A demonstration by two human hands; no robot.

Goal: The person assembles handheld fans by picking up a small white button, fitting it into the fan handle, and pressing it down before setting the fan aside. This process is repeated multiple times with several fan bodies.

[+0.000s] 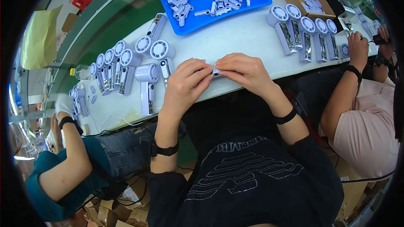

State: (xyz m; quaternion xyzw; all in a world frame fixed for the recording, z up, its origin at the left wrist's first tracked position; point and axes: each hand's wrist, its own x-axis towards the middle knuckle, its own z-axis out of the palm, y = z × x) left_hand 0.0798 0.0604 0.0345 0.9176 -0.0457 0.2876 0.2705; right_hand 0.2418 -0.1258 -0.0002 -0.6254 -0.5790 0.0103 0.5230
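Observation:
Over the near edge of the white table, my left hand and my right hand meet fingertip to fingertip. Both are closed in a pinch on a small pale plastic part with a dark spot. Fingers cover most of it, so its full shape cannot be made out. Just left of my left hand lies a lavender handheld fan with a round slotted head, its handle partly behind the hand. Another handheld fan lies further left, its handle toward me.
A blue tray of loose lavender plastic pieces stands beyond my hands. Several handheld fans line the left, and others the right, near a cardboard box. A co-worker's arm is at left, another's hand at right.

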